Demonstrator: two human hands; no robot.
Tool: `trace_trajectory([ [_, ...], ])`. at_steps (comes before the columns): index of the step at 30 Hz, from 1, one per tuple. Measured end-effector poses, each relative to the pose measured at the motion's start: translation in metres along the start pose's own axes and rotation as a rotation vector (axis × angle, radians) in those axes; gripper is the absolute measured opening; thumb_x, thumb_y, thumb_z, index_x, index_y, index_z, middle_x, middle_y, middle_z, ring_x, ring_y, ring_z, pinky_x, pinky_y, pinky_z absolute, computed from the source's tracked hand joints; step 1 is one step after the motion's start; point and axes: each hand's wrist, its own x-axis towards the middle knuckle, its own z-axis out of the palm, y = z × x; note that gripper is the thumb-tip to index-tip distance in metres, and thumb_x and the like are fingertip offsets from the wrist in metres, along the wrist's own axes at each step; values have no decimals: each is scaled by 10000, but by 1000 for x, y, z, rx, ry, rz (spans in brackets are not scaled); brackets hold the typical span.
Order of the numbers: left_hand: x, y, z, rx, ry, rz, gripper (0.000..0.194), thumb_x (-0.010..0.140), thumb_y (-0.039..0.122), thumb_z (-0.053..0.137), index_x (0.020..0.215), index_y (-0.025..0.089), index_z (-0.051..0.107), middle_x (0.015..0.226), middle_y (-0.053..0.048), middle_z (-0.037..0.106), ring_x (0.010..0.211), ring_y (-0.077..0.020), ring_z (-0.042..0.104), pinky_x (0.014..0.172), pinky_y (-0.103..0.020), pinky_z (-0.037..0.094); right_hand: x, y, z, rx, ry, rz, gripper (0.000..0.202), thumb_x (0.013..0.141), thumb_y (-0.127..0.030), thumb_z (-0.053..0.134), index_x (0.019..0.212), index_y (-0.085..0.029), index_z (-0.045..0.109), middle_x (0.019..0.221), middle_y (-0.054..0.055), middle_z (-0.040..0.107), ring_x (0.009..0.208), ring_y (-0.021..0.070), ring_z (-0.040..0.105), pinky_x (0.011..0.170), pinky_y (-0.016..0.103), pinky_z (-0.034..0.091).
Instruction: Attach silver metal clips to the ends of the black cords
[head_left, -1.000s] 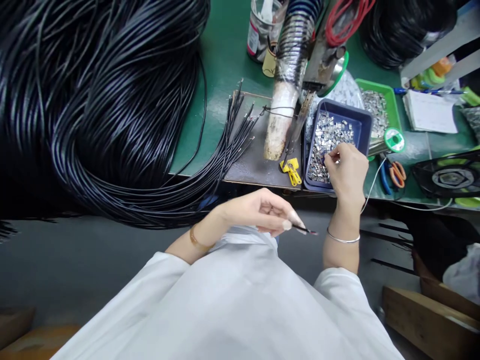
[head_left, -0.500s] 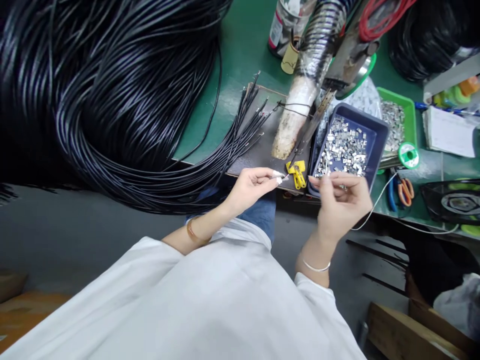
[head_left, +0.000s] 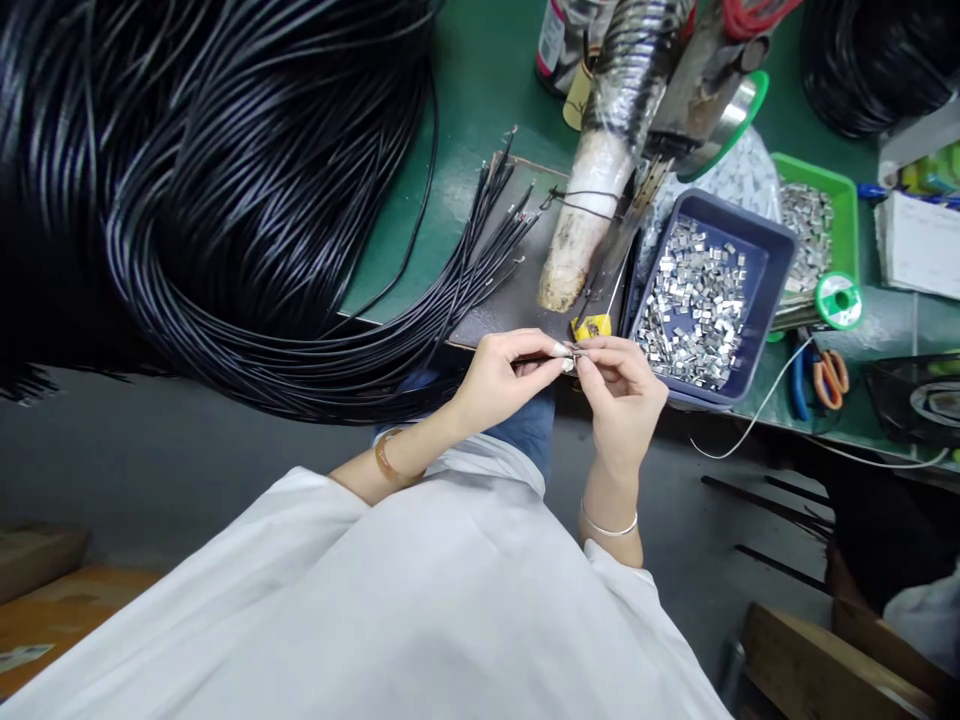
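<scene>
My left hand [head_left: 504, 378] is closed in a pinch around the end of a black cable [head_left: 531, 359]. Against its fingertips, my right hand [head_left: 622, 392] pinches a small metal connector [head_left: 576, 353] at the cable's tip; fingers partly hide it. Just beyond the fingertips lies a yellow clip [head_left: 592, 327], its lower part covered by my right hand. Right of that hand stands a dark blue tray [head_left: 780, 250] with many small silver metal pieces [head_left: 694, 315]. Stripped ends of a cable bundle [head_left: 420, 345] rest on a brown board [head_left: 517, 285] to the left.
A wrapped duct hose [head_left: 574, 235] reaches down close above the board. A large heap of black cable [head_left: 262, 170] fills the left. Beyond the tray are a green bin [head_left: 846, 215], a solder spool [head_left: 838, 300] and orange-handled pliers [head_left: 831, 378]. Cardboard boxes [head_left: 862, 650] stand below right.
My right hand has moved left from the tray's near edge to meet my left fingertips at the cable end. The left hand stays nearly in place. The view has shifted slightly.
</scene>
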Motion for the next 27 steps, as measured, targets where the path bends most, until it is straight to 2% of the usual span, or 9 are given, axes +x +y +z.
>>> trace_trajectory([
  [2, -1, 0, -3, 139, -16, 91, 133, 835, 240, 652, 811, 129, 721, 691, -16, 632, 557, -73, 470, 531, -217, 372, 0, -1, -1, 1, -20, 6, 61, 829, -260, 663, 844, -207, 687, 948, 28, 673, 866, 124, 679, 715, 261, 595],
  [5, -1, 0, -7, 293, -41, 202, 150, 869, 234, 612, 837, 139, 723, 688, -18, 636, 594, -93, 498, 594, -235, 394, -1, -4, -4, -30, -42, -12, 65, 832, -244, 663, 873, -216, 704, 951, 24, 675, 867, 122, 678, 710, 257, 602],
  [11, -1, 1, -9, 444, -51, 311, 179, 911, 226, 555, 854, 148, 706, 735, -37, 683, 669, -124, 559, 687, -261, 416, -2, -11, -10, -244, -77, -139, 120, 863, -207, 621, 936, -229, 713, 970, 32, 690, 899, 137, 677, 732, 283, 613],
  [14, -1, -1, -9, 531, -36, 413, 178, 917, 205, 542, 858, 138, 697, 735, -46, 680, 681, -135, 560, 700, -269, 416, -2, -12, -8, -294, -83, -192, 136, 861, -175, 615, 946, -221, 711, 977, 35, 691, 910, 133, 676, 733, 267, 612],
  [16, -2, -3, -8, 594, -21, 479, 177, 919, 192, 536, 859, 130, 691, 730, -52, 672, 673, -140, 542, 694, -272, 415, -3, -12, -6, -266, -70, -179, 130, 849, -159, 627, 929, -216, 711, 973, 31, 687, 904, 121, 675, 735, 247, 609],
  [22, -3, -5, -6, 725, 42, 622, 159, 922, 151, 524, 886, 120, 675, 717, -42, 653, 661, -135, 497, 673, -260, 417, -3, -10, -2, -21, -36, -1, 61, 829, -191, 659, 862, -215, 704, 983, 23, 669, 910, 127, 692, 739, 250, 611],
  [27, -8, -5, -1, 666, 53, 620, 133, 927, 153, 516, 898, 134, 645, 762, -42, 685, 690, -126, 571, 695, -254, 440, -5, -8, 0, 72, -18, 13, 39, 834, -194, 653, 846, -213, 686, 1001, 24, 664, 930, 146, 706, 775, 283, 613],
])
